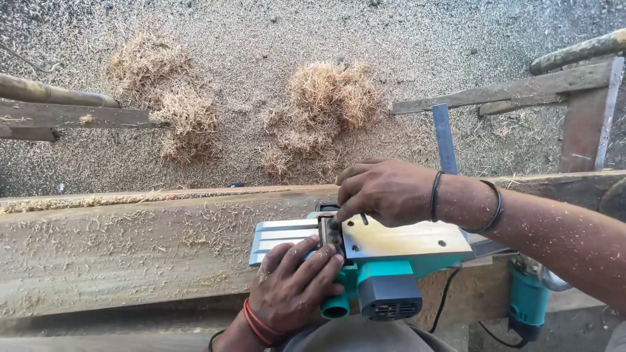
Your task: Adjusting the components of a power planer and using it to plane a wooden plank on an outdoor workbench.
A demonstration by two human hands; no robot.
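**Both hands on an upturned electric planer**

From my remote seat, looking down through the head camera, I start at the far left: a long wooden plank (pixel 130 241) lies across the view, dusted with shavings, and serves as the support for the work. Beyond it the ground (pixel 261 39) is carpeted in sawdust, with heaps of curled wood shavings (pixel 332 98) lying on it.

Moving right, the left hand (pixel 297 287) wraps over the near side of a teal electric planer (pixel 385 261), its grip closed on the body near the round dust port, which seems to steady the tool against the plank. The planer lies sole-up, its flat metal base plates facing the camera, likely so the blade slot is within reach.

The right hand (pixel 385 190) comes in from the right, fingers curled and pressed down at the blade slot in the middle of the sole; its grip is closed around something there, though I cannot tell what.

Farther right, a metal ruler (pixel 445 138) stands behind the wrist, and a second teal power tool (pixel 527 301) hangs beside the plank.
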